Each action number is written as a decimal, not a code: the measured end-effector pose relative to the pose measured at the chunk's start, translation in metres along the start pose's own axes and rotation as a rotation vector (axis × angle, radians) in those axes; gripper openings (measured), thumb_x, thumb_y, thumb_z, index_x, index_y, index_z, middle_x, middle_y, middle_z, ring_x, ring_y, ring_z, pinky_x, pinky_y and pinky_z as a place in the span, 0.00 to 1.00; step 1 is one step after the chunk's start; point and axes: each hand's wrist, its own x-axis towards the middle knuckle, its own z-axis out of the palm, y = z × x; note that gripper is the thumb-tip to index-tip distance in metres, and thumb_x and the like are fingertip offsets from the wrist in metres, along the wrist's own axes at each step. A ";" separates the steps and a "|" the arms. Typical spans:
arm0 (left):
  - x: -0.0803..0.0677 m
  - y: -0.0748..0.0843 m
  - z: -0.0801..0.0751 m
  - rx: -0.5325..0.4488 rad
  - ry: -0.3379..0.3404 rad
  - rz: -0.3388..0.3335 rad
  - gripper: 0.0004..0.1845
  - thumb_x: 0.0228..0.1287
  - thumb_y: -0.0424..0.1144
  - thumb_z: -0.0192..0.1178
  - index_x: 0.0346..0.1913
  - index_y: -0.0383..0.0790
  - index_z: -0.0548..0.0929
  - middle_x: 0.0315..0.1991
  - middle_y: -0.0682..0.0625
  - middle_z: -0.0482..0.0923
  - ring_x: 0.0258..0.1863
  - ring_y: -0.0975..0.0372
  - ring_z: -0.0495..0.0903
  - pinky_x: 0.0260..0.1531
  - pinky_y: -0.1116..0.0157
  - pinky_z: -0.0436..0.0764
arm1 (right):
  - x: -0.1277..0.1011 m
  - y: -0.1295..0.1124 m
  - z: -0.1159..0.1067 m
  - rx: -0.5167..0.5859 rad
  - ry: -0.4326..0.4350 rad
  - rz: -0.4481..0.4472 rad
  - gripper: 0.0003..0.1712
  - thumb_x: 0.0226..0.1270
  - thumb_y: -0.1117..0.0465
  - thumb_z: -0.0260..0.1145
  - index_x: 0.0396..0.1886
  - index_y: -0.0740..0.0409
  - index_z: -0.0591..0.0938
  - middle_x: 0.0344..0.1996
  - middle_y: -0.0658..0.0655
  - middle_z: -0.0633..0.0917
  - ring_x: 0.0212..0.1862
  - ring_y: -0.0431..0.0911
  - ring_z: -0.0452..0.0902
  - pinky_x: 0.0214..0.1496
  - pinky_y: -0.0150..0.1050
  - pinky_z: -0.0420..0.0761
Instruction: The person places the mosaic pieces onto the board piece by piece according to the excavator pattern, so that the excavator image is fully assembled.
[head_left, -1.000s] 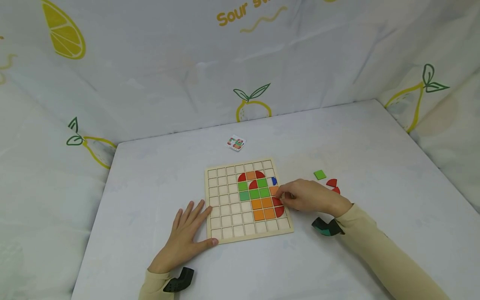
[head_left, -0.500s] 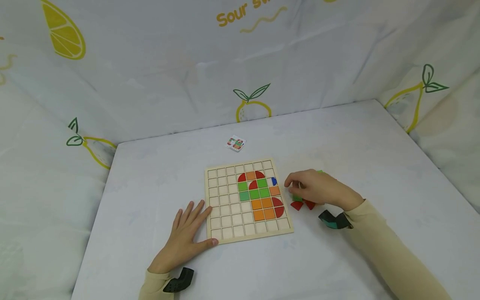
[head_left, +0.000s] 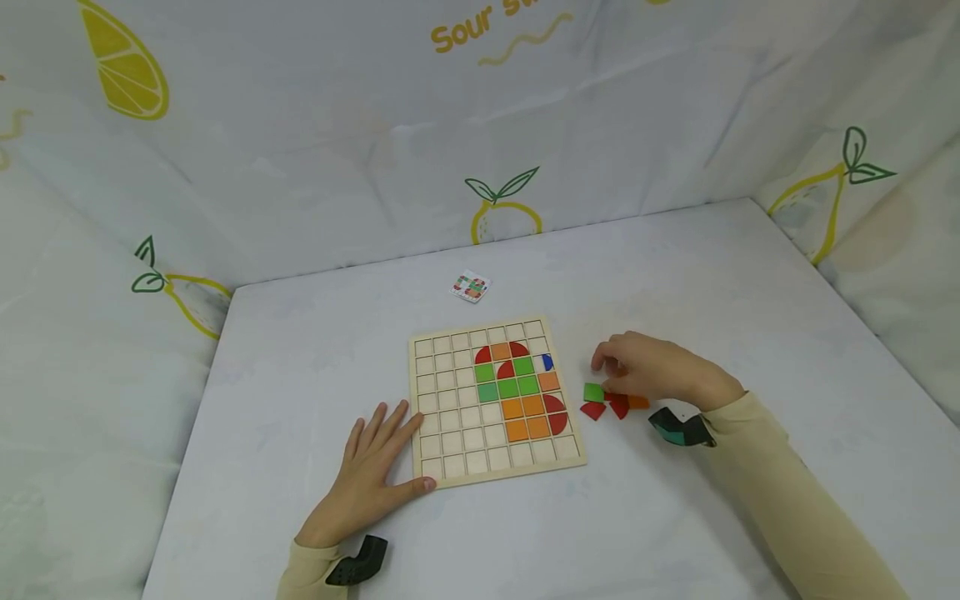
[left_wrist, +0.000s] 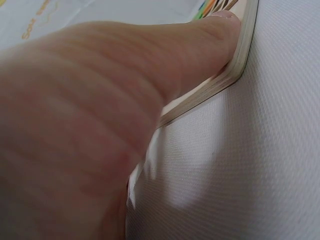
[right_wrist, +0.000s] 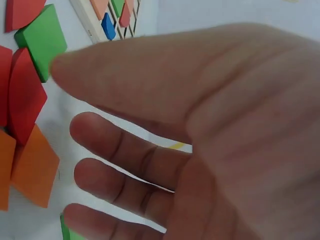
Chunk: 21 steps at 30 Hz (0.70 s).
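Observation:
A wooden grid board lies on the table with green, orange, red and blue pieces in its cells. My left hand lies spread at the board's left side, its thumb on the front left corner. To the right of the board, my right hand hovers over loose tiles with its fingers loosely bent. Beneath and beside it are a green square tile, red quarter-circle tiles and an orange tile. In the right wrist view nothing shows between thumb and fingers; the index finger is mostly hidden.
A small pattern card sits behind the board. White cloth with lemon prints hangs around the back and sides of the white table. Part of another green tile shows below the right fingers in the right wrist view.
My right hand has left the board's right edge and moved right over the loose tiles, uncovering the orange and red pieces there. My left hand stays where it was.

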 end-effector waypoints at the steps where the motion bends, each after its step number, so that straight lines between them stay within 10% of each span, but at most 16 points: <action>1: 0.000 0.000 0.000 -0.004 0.001 0.002 0.49 0.57 0.64 0.68 0.79 0.55 0.61 0.83 0.50 0.48 0.83 0.46 0.39 0.78 0.40 0.34 | 0.000 0.000 0.001 -0.015 -0.014 0.011 0.13 0.64 0.60 0.73 0.48 0.55 0.85 0.35 0.51 0.81 0.43 0.46 0.73 0.39 0.35 0.80; 21: 0.000 0.001 -0.001 -0.008 -0.001 -0.004 0.49 0.57 0.63 0.69 0.79 0.54 0.61 0.83 0.50 0.48 0.84 0.46 0.39 0.78 0.40 0.34 | 0.012 0.006 0.011 -0.064 0.076 0.063 0.09 0.66 0.57 0.73 0.39 0.54 0.81 0.31 0.50 0.80 0.36 0.45 0.73 0.33 0.33 0.76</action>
